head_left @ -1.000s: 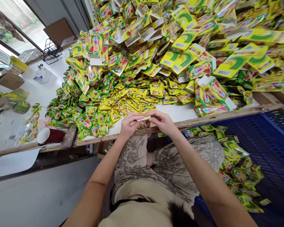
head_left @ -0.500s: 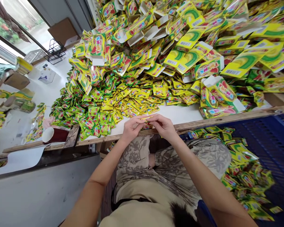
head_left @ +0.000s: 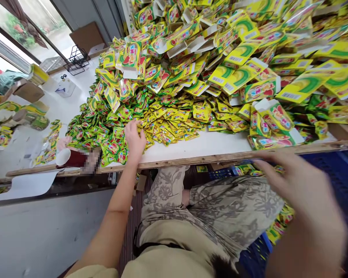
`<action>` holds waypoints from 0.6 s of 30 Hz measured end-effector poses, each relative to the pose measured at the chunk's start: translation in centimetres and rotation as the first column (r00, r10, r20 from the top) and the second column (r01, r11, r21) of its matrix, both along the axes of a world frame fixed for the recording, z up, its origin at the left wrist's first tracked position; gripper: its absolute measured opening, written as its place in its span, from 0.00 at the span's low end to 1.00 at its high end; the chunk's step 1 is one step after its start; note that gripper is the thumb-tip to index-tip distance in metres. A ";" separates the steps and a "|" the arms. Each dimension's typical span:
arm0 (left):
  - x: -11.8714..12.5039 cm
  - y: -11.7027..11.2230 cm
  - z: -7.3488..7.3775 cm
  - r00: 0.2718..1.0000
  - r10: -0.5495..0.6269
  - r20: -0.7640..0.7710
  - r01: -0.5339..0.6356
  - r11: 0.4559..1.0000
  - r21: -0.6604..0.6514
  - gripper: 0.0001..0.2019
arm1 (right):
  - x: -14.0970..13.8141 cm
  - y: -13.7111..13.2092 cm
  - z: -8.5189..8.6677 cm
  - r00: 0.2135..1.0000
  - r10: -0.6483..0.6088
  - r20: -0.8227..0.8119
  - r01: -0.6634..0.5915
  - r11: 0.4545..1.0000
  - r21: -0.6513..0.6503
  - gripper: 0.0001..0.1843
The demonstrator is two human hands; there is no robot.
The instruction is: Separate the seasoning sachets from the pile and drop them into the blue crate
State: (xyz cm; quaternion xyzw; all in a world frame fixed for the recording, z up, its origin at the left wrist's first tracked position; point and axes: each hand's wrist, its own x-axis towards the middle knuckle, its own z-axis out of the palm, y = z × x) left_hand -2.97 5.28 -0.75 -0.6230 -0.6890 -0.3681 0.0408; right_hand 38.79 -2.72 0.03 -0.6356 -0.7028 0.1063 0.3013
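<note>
My left hand [head_left: 135,142] reaches over the near edge of a pile of small candy packets, green ones [head_left: 111,144] to its left and yellow ones [head_left: 174,117] to its right. Its fingers are curved and apart, with the tips touching the packets. Off to the right, past the table edge, my right hand [head_left: 303,189] hangs above a blue crate [head_left: 338,173]. Motion blurs it, but the thumb stands apart from the fingers and nothing shows between them. Part of the crate and its packets is hidden behind the right hand and arm.
Printed yellow boxes [head_left: 234,54], several with open flaps, heap up behind the packets. A wooden strip [head_left: 197,159] edges the white table. A dark red cup [head_left: 71,157] lies on its side at the left; a black wire rack [head_left: 77,60] stands farther back.
Both hands were together at the table edge around a small packet; now they are apart. My left hand went left onto the pile, my right hand swung right over the crate. The view shifted slightly.
</note>
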 end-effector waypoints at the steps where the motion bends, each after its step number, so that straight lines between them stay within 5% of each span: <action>1: 0.1 0.7 0.5 0.999 0.029 -0.032 -0.029 0.999 0.020 0.20 | -3.1 0.6 0.0 0.995 0.090 -0.035 -0.090 0.996 -0.012 0.12; 4: -0.5 2.5 2.2 0.983 0.173 -0.058 -0.167 0.981 0.103 0.26 | -12.5 3.2 -0.5 0.903 0.403 -0.149 -0.413 0.910 -0.037 0.12; 9: -4.6 5.7 4.1 0.946 0.321 -0.049 -0.310 0.937 0.161 0.31 | -22.2 8.6 -1.9 0.811 0.583 0.052 -0.585 0.810 0.037 0.20; 14: -7.8 7.1 4.5 0.975 0.212 -0.064 -0.202 0.970 0.138 0.14 | -25.7 12.5 -3.2 0.714 0.688 0.128 -0.691 0.722 -0.028 0.22; 18: -7.0 4.5 4.0 0.976 0.198 -0.091 -0.172 0.956 0.236 0.12 | -24.9 12.6 -4.4 0.763 0.646 -0.021 -0.643 0.762 0.076 0.18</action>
